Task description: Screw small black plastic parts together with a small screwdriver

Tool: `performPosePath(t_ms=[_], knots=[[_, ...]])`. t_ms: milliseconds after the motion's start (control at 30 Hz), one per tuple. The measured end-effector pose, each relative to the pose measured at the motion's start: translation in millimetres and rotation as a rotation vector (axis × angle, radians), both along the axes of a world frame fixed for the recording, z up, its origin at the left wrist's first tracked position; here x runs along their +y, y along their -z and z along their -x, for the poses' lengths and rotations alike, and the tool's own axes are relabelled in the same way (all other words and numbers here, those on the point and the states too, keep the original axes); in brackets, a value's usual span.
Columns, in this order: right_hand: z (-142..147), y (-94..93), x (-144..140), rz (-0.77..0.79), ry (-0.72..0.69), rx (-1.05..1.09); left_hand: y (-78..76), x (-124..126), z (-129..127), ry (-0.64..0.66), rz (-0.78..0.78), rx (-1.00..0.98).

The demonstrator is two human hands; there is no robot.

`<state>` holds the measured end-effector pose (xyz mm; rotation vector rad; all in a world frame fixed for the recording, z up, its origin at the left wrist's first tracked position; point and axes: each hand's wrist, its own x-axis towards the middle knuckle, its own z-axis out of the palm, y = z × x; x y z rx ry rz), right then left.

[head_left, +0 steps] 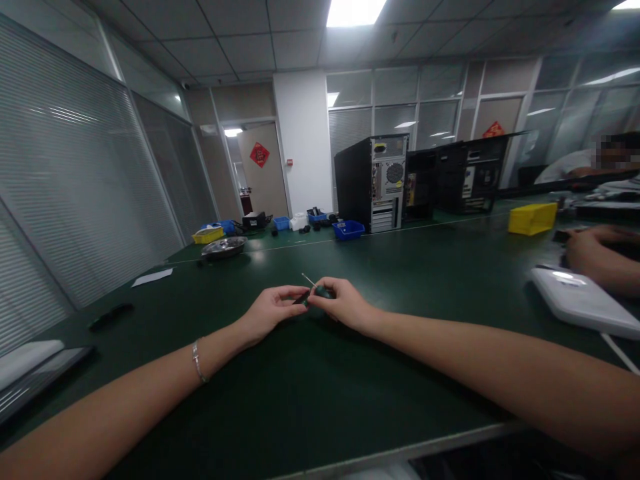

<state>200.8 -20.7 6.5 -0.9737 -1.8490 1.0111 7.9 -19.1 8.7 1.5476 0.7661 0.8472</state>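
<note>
Both hands' fingers (300, 294) pinch the screwdriver (314, 291).

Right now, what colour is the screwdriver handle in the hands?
Dark green, as far as the head view shows; the screwdriver is mostly hidden.

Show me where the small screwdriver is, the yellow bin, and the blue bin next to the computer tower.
small screwdriver (311, 283): head view, on the thin metal shaft above the fingers.
yellow bin (532, 219): head view, on its front wall.
blue bin (349, 231): head view, on its front wall, left of the tower.
</note>
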Motion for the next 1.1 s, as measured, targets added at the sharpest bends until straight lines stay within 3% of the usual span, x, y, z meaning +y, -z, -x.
performPosePath(t_ms=[333, 533, 700, 800, 867, 967, 1100], knots=[[0, -0.7, -2, -0.193, 0.068, -0.099, -3.7, -4, 0, 0.014, -0.030, 0.050], [1, 2.2, 1, -0.208, 0.077, -0.129, 1.6, -1, -1, 0.058, -0.058, -0.018], [1, 1.2, 1, -0.128, 0.039, -0.112, 2.9, 2, -2, 0.061, -0.066, 0.014], [-1, -3.2, -2, -0.061, 0.020, -0.106, 0.3, 25, 14, -0.106, -0.139, -0.010], [-3, -6.2, -4, -0.046, 0.000, -0.125, -4.6, 48, 38, -0.344, -0.182, -0.105], [-6, -8.5, -7, -0.063, -0.044, -0.159, -14.3, 77, 94, -0.862, -0.194, -0.238], [-8, -6.2, -6, -0.133, -0.105, -0.190, -20.8, 82, 173, -1.148, -0.226, -0.281]])
